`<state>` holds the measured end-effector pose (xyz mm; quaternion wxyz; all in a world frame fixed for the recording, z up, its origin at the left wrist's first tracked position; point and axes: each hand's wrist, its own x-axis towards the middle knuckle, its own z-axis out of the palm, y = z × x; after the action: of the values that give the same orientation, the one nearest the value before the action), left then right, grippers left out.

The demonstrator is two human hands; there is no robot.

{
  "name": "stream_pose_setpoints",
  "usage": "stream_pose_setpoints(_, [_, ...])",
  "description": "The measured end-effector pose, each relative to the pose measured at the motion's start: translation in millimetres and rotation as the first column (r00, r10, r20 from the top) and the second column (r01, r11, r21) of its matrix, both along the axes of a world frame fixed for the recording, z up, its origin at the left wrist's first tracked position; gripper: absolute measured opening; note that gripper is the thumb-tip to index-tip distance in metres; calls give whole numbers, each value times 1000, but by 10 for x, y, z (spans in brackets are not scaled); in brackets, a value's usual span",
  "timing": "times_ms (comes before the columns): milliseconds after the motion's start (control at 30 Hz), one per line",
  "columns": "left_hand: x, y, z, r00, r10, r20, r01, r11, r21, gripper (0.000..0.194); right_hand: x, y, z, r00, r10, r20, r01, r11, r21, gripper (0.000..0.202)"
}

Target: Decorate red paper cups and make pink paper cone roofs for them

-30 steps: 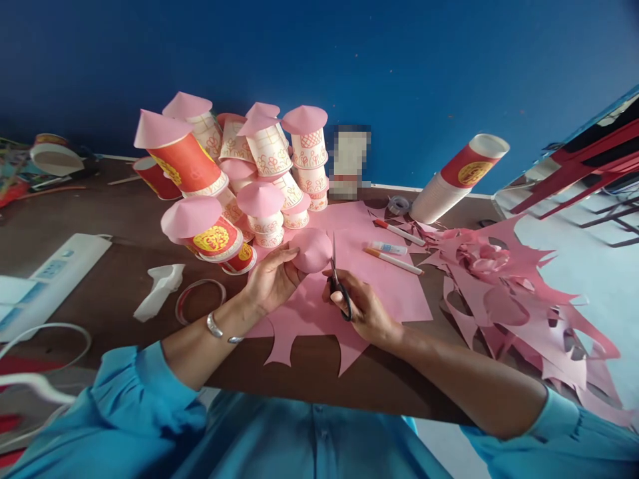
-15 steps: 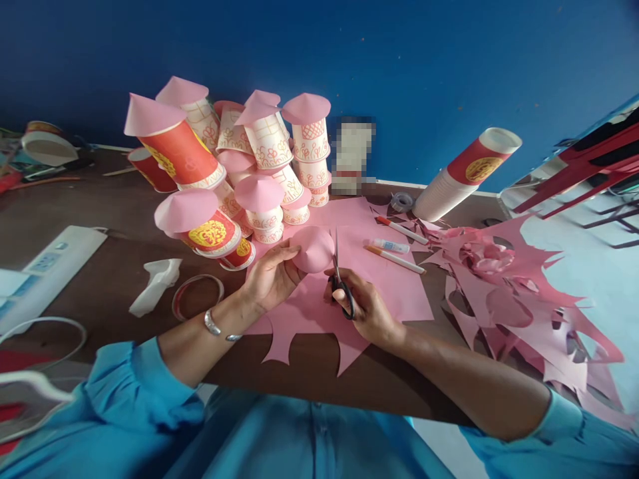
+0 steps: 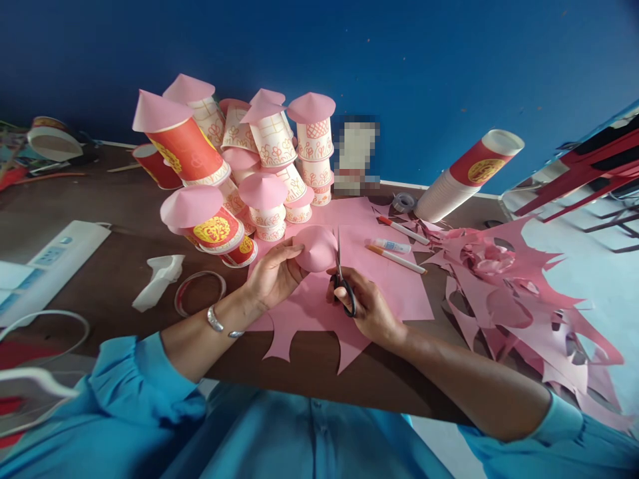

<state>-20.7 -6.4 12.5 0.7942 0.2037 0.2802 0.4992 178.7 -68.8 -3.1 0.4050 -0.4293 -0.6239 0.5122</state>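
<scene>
My left hand (image 3: 277, 271) pinches the left edge of a small pink paper cone (image 3: 315, 250). My right hand (image 3: 368, 303) grips black-handled scissors (image 3: 339, 255), fingers through the loops. The blades point away from me, beside the cone's right edge; whether they touch it I cannot tell. Both hands are above a large pink paper sheet (image 3: 394, 299) with curved cutouts along its near edge. Behind my left hand stand paper cup towers topped with pink cones, among them a red cup (image 3: 192, 150) with gold print and a white cup (image 3: 272, 141) with drawn flowers.
On the sheet lie a glue stick (image 3: 392, 246) and markers (image 3: 397, 259). Pink paper scraps (image 3: 509, 293) heap at right. A cup stack (image 3: 456, 183) and a tape roll (image 3: 403, 202) stand behind. At left are a power strip (image 3: 50, 269), a tape ring (image 3: 200, 293) and white crumpled material (image 3: 158, 283).
The view has shifted slightly, so most things sit a little to the right. Both hands keep their grip on the cone and scissors, nearly unmoved.
</scene>
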Motion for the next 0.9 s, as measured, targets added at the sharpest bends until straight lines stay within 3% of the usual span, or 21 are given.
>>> stream_pose_setpoints(900, [19,-10,63,1000,9,-26,-9,1000,4,19,8,-10,10,1000,-7,-10,7,1000,-2,51])
